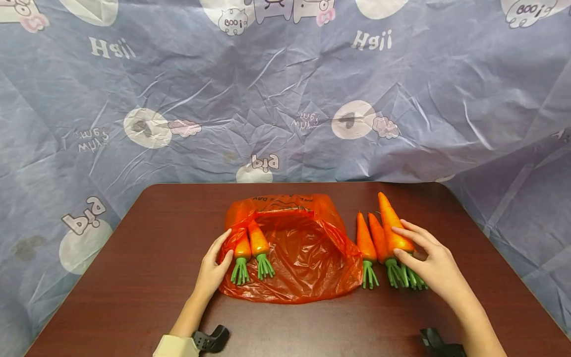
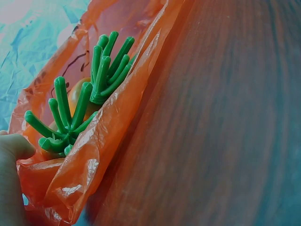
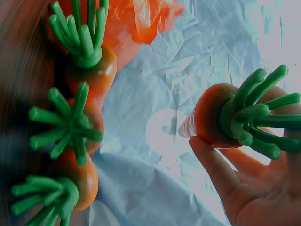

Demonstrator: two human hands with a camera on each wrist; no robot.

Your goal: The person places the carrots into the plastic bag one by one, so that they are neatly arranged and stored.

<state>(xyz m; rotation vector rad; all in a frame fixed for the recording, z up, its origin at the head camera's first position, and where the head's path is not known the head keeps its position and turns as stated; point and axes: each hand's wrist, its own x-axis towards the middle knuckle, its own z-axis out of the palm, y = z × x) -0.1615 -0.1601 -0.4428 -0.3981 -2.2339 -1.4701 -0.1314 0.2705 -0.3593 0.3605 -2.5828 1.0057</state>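
Observation:
A thin red plastic bag (image 1: pixel 308 270) lies on the table with its mouth spread toward me. Two toy carrots (image 1: pixel 258 241) with green stubby tops lie inside its left part, tops facing out. My left hand (image 1: pixel 210 270) holds the bag's left edge, thumb beside the nearer carrot. To the right of the bag, my right hand (image 1: pixel 434 263) grips a larger-looking carrot (image 1: pixel 393 229) between thumb and fingers, its tip pointing away. The right wrist view shows that carrot (image 3: pixel 214 115) apart from a row of three carrots (image 3: pixel 82 181) on the table.
The dark reddish-brown table (image 1: pixel 134 267) has rounded far corners. Behind it hangs a wrinkled blue-grey printed cloth (image 1: pixel 285 89), which also covers the sides. Black wrist straps (image 1: pixel 213 339) are on both arms.

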